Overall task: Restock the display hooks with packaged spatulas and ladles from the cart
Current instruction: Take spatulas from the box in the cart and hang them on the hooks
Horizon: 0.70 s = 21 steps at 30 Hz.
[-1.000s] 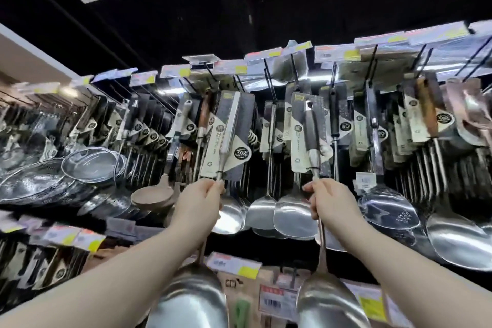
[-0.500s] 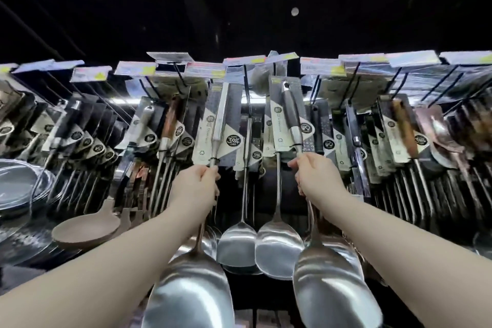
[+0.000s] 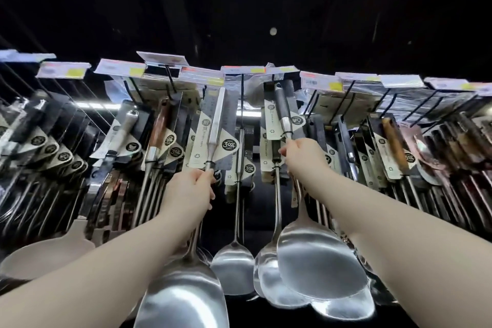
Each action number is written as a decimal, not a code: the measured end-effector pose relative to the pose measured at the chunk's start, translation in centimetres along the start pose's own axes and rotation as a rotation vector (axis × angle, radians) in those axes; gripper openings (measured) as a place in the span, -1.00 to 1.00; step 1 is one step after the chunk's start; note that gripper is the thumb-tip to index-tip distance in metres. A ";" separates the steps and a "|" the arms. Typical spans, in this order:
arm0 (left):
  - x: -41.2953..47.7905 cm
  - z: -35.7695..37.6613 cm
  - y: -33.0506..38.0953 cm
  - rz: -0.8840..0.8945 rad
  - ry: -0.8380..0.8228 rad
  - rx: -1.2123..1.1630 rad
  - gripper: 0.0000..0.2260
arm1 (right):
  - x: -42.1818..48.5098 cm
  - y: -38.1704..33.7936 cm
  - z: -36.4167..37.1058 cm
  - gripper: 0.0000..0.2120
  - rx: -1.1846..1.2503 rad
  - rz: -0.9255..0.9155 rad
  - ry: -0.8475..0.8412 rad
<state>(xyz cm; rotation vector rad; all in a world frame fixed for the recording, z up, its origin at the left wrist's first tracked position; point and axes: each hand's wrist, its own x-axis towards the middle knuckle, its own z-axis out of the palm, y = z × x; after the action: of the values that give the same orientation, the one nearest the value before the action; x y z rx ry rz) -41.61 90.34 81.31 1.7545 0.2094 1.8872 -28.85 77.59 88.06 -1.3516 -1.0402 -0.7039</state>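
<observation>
Head view: left hand and right hand each grip a spatula.

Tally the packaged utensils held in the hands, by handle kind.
All-steel handle: 1, the steel-handled spatula gripped by the left hand.
Dark grip handle: 1, the dark-handled spatula gripped by the right hand.
Total: 2.

Left hand, right hand raised spatulas nearer hooks.
</observation>
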 end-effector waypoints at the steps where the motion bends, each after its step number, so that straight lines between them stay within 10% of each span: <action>1: 0.0 -0.1 -0.1 0.004 0.000 0.002 -0.71 | 0.3 -0.1 0.3 -0.61 -0.010 0.005 -0.001; 21: 0.6 -0.1 -0.9 0.002 -0.018 -0.054 -0.72 | 1.2 2.8 3.3 -0.69 -0.051 0.110 -0.023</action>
<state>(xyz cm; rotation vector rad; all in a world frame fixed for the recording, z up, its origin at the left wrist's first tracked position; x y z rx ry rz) -41.50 91.37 81.39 1.7359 0.1485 1.8601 -26.50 81.42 87.62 -1.4523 -0.9635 -0.6377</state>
